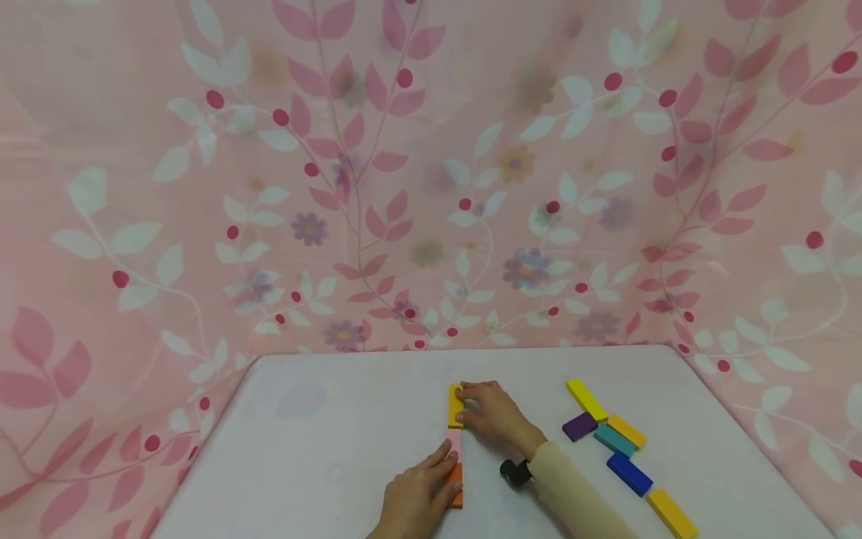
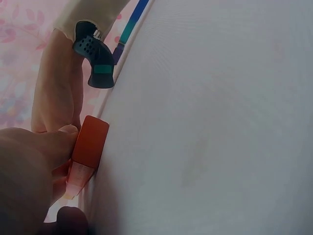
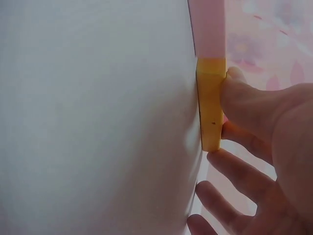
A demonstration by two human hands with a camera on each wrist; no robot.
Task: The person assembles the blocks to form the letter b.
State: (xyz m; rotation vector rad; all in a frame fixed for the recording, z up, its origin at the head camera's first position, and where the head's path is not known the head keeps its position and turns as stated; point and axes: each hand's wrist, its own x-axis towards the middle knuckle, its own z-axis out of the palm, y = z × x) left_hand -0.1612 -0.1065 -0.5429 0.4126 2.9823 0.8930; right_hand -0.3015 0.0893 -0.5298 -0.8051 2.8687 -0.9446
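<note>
Three flat blocks lie end to end in a line on the white table: a golden-yellow block (image 1: 454,412) at the far end, a pink block (image 1: 454,442) in the middle and an orange block (image 1: 457,495) nearest. My left hand (image 1: 414,494) holds the orange block, its thumb on one side; the fingers reach the pink one. The thumb also shows against the orange block (image 2: 92,139) in the left wrist view. With thumb and fingertips my right hand (image 1: 498,415) grips the yellow block, while in the right wrist view the yellow block (image 3: 210,107) meets the pink block (image 3: 208,29).
To the right lie a bright yellow block (image 1: 587,400), a purple block (image 1: 580,427), an orange-yellow block (image 1: 627,431), a teal block (image 1: 614,440), a blue block (image 1: 629,473) and another yellow block (image 1: 672,513). A black wrist device (image 1: 515,473) sits at the right cuff. Floral cloth (image 1: 431,187) hangs behind the table.
</note>
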